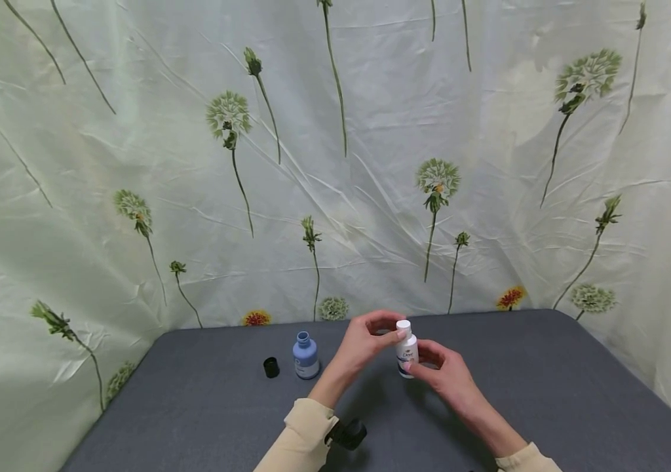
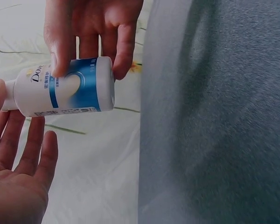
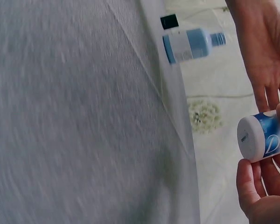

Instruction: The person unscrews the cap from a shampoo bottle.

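Observation:
A small white Dove bottle (image 1: 407, 353) with a blue lower part is held up off the table between both hands. My left hand (image 1: 364, 342) pinches its white cap (image 1: 403, 326), thumb in front. Lower down, my right hand (image 1: 446, 375) grips the bottle body from the right side. In the left wrist view the label and the right hand's thumb (image 2: 60, 51) pressed on it show clearly. From the right wrist, the round base of the bottle (image 3: 250, 139) faces the camera; its cap end lies out of frame there.
An uncapped blue bottle (image 1: 306, 357) stands on the dark grey table (image 1: 206, 419), left of the hands. Beside it lies a black cap (image 1: 271, 367). A pale curtain with dandelion prints (image 1: 335, 183) hangs behind the table's back edge. A dark device (image 1: 350, 434) is strapped at the left wrist.

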Available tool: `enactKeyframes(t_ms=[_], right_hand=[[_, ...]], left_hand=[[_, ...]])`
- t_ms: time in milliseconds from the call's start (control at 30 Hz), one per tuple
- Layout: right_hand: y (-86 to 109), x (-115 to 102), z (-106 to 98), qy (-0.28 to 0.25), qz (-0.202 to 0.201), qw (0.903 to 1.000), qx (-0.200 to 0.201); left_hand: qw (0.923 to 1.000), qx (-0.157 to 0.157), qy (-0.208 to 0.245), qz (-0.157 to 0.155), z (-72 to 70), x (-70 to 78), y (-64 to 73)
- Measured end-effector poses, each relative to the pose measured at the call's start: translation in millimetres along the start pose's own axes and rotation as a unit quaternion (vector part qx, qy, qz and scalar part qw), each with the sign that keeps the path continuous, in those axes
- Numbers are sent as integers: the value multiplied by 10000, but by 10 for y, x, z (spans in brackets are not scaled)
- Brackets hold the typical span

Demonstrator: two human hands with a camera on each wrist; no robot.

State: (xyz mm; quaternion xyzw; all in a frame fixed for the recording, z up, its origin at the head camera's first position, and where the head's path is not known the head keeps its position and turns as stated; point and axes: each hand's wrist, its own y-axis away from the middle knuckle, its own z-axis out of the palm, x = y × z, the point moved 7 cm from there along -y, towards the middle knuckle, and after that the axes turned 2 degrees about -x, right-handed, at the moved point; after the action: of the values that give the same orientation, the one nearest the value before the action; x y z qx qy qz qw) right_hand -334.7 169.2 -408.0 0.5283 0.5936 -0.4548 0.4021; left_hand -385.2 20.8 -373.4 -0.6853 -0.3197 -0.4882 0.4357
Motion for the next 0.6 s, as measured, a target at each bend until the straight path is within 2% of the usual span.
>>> enactKeyframes(t_ms=[267,600], right_hand=[[83,-57,164,-149,-10,9999,33],[164,-159,335,-190,-10,9997,-144]], left_hand=[[10000,23,-77,-57,-148,7,182],[9999,-13,-74,-155,-310,73,373]])
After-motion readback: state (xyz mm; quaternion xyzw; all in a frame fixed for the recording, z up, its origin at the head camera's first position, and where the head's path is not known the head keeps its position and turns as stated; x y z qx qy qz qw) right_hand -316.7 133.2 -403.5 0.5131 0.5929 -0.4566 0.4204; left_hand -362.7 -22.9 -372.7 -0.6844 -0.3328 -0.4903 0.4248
